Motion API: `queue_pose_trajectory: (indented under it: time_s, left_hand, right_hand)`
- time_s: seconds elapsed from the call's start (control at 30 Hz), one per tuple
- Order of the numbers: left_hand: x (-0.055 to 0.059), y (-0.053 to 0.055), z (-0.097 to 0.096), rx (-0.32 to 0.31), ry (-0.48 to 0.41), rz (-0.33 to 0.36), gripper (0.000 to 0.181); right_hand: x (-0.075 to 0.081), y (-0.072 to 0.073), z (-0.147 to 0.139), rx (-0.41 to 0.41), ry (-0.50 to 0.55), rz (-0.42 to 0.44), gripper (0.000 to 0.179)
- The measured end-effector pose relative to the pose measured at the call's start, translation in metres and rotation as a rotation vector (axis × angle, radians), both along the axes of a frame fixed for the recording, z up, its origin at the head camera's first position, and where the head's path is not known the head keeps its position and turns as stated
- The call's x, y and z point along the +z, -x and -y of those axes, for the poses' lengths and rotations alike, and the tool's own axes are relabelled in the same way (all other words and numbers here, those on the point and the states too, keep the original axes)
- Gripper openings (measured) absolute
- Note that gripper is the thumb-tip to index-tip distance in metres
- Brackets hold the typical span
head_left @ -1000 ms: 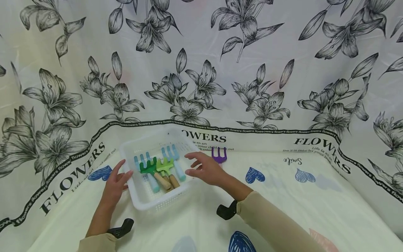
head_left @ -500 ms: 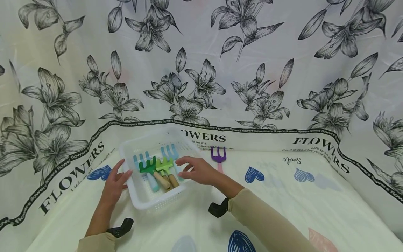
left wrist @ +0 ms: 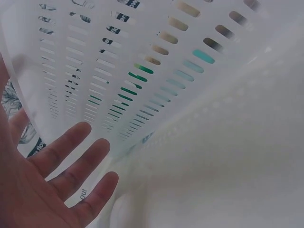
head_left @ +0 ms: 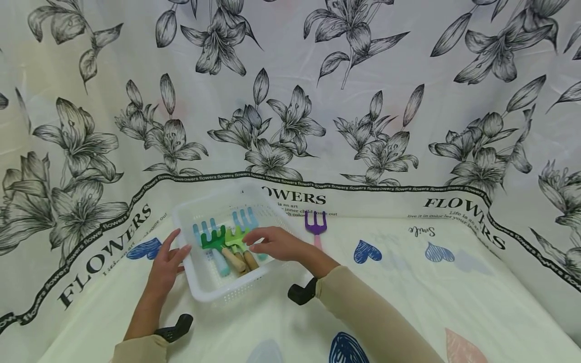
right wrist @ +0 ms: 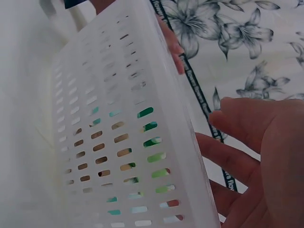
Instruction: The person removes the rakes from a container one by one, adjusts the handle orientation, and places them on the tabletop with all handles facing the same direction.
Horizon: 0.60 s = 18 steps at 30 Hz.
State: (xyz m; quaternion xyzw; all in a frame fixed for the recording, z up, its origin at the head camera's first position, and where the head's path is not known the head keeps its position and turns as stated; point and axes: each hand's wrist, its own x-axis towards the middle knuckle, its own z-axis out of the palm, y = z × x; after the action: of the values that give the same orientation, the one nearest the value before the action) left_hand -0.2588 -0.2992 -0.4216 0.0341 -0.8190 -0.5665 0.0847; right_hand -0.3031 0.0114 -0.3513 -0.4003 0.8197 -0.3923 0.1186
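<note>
From where I stand, a white plastic basket with slotted sides (head_left: 204,296) sits on a cream cloth printed with hearts (head_left: 399,302). The person's left hand (head_left: 164,263) is at the basket's left side, thumb by the rim and the other fingers spread loosely along the outside wall, clasping nothing that I can see. The right hand (head_left: 277,243) reaches in over the basket's right rim, its thumb apart from loosely bent fingers. It hangs over the small tools, with nothing visibly between its fingers; whether a fingertip touches one, I can't tell.

Inside the basket lie a dark-green toy fork with a wooden handle (head_left: 213,239) and, beside it, a light-green toy fork (head_left: 236,237), right by those fingertips. A pale-blue fork with a turquoise handle (head_left: 221,263) lies partly beneath the dark-green one. Another pale-blue fork (head_left: 245,219) lies toward the basket's far side, partly hidden by the right hand. Just right of the basket, outside it, a purple-headed fork with a pink handle (head_left: 315,228) lies on the cloth.
</note>
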Motion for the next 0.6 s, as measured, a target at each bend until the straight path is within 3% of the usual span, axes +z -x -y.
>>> queue_pose_trajectory:
  time_s: [0.47, 0.6]
  left_hand:
    - [-0.001, 0.001, -0.001, -0.009, -0.007, 0.004, 0.076]
    - [-0.001, -0.001, -0.001, -0.001, 0.004, -0.004, 0.075]
  right_hand:
    - [-0.002, 0.010, 0.022, 0.021, -0.100, 0.049, 0.031]
    - [-0.007, 0.014, 0.031, 0.032, -0.166, 0.022, 0.032]
